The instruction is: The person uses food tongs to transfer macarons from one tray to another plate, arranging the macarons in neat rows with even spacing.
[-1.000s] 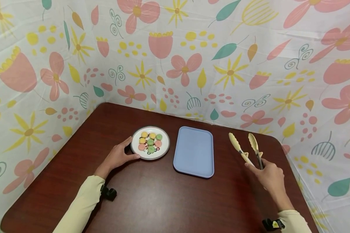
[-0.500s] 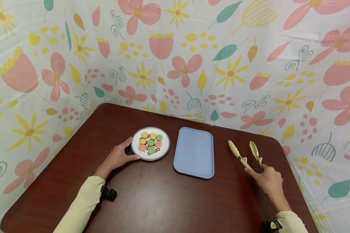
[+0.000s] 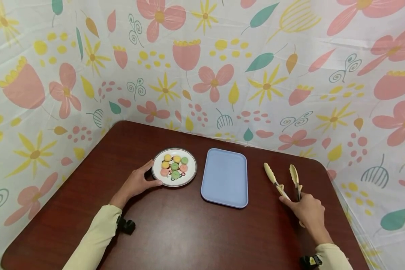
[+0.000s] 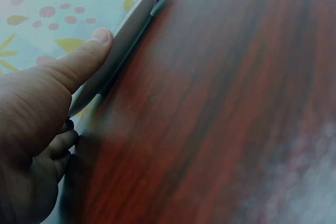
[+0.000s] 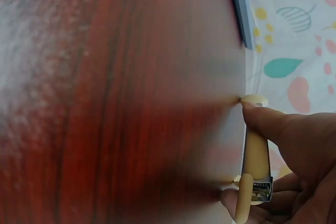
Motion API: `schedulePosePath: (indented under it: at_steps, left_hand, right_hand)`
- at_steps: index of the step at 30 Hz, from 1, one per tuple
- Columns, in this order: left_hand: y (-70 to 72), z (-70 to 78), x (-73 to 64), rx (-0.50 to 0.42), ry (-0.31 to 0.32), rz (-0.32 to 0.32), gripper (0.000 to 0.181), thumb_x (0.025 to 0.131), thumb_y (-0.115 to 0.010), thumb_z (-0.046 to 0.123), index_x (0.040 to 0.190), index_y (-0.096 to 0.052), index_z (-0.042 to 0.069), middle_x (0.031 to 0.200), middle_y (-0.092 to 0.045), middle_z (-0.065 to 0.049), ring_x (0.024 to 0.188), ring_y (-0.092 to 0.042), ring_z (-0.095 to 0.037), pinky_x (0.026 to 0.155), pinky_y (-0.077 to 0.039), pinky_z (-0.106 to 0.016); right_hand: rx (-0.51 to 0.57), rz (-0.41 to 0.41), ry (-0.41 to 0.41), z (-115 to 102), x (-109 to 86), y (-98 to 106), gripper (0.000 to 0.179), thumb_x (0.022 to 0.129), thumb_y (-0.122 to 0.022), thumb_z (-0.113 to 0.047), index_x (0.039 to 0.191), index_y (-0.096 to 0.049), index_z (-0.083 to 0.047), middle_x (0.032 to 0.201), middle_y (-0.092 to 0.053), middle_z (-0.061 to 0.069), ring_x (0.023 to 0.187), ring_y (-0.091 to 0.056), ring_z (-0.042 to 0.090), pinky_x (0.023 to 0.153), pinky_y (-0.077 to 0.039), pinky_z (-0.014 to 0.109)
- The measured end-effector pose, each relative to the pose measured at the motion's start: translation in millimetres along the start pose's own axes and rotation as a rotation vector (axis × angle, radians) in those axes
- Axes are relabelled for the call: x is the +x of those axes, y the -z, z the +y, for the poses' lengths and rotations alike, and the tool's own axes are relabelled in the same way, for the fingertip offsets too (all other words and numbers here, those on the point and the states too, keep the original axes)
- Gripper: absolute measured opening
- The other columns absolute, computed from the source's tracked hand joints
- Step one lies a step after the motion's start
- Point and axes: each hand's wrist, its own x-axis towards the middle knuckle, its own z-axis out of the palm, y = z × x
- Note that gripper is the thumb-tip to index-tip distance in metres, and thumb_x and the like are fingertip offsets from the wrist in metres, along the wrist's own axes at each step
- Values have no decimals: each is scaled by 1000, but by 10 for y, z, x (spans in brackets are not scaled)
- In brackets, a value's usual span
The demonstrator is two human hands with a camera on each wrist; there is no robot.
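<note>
My left hand (image 3: 135, 184) holds the left rim of a round white plate (image 3: 191, 171) with a dark edge band. Several small yellow, green and pink macarons (image 3: 174, 166) lie on that plate. In the left wrist view the thumb lies along the edge of the plate (image 4: 131, 32), while the other fingers curl below. At the right, my right hand (image 3: 308, 213) grips tongs (image 3: 271, 173) with cream tips, their arms spread apart and nothing between them. The right wrist view shows thumb and fingers round the handle of the tongs (image 5: 256, 156).
A blue rectangular tray (image 3: 224, 178) lies between the plate and the tongs. All stand on a dark reddish-brown table (image 3: 189, 232) with rounded corners. A flower-patterned cloth (image 3: 209, 101) hangs behind and along both sides.
My right hand and the tongs have come down and slightly toward me, with the arms of the tongs still spread. The left hand, plate and tray have stayed in place.
</note>
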Motion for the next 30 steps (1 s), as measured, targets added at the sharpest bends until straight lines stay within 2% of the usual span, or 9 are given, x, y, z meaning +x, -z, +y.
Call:
schedulePosePath:
  at_steps: [5,14,19,20,22,24,26,28,30]
  left_hand:
    - [20,5,19,9,-9,9,113,79,-82,58,162,-27,6,167,-26,-16,152,-28,-36,115,-37,-56]
    - [33,0,36,17,-8,13,113,79,-82,60,161,-28,5,166,-27,-17,152,-29,-37,115,-37,-57]
    - [33,-31,45,23,-14,8,113,80,-81,60,161,-27,4,167,-26,-19,152,-28,-37,115,-36,-57]
    - [37,-35,47,23,-18,7,112,81,-81,60,162,-27,4,167,-24,-19,152,-26,-38,115,-35,-58]
    - [63,-27,43,20,-21,4,111,82,-79,60,162,-26,4,168,-21,-19,153,-24,-40,115,-33,-61]
    - [119,-1,35,24,-26,6,110,84,-77,61,163,-24,5,170,-16,-17,154,-21,-41,115,-31,-64]
    - [211,65,11,44,-29,14,109,85,-75,62,163,-23,6,171,-12,-15,154,-19,-41,115,-29,-66]
    - [319,147,-12,112,-59,27,107,87,-72,63,163,-22,7,171,-11,-13,155,-17,-40,118,-24,-65]
    - [420,239,-32,224,-107,46,105,89,-69,65,163,-23,7,171,-11,-13,156,-15,-38,121,-19,-63]
  right_hand:
    - [-22,12,29,-21,-7,-19,70,79,-76,-69,64,-52,-5,57,-52,11,51,-53,28,47,-43,47]
    - [-24,13,63,-98,-37,-16,68,79,-78,-67,65,-50,-6,56,-49,9,50,-50,26,46,-37,41]
    - [-19,81,86,-120,-52,40,69,83,-72,-69,69,-49,-6,56,-48,11,51,-53,32,47,-41,49]
    - [-18,110,99,-125,-55,59,68,84,-72,-69,74,-55,-3,59,-54,16,53,-56,38,49,-42,53]
    - [-11,164,134,-143,-58,110,72,85,-71,-67,96,-67,4,73,-63,28,60,-59,48,52,-44,60]
    - [4,205,170,-180,-60,180,84,86,-72,-65,125,-64,9,102,-67,36,79,-62,57,60,-45,67]
    - [19,233,218,-222,-66,262,95,87,-73,-62,144,-50,11,130,-57,40,106,-58,61,73,-44,75]
    - [43,226,262,-272,-84,347,95,89,-72,-60,149,-45,8,142,-48,40,127,-48,59,91,-41,75]
    - [67,213,308,-325,-113,419,91,92,-70,-57,153,-41,5,152,-37,40,142,-31,58,108,-30,72]
